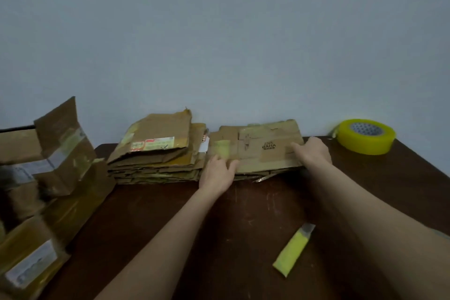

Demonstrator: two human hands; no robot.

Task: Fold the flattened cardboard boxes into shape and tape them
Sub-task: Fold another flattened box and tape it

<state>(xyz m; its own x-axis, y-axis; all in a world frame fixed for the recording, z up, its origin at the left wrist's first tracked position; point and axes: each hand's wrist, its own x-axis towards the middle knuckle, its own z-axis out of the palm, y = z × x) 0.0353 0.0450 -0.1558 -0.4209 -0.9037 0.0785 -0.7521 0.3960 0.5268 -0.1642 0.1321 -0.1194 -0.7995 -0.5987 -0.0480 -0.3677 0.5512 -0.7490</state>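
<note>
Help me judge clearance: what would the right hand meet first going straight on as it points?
The flattened brown cardboard box: the right hand holds its right edge, pointing across its top. Past that, probably the pale wall, though depth is unclear.
</note>
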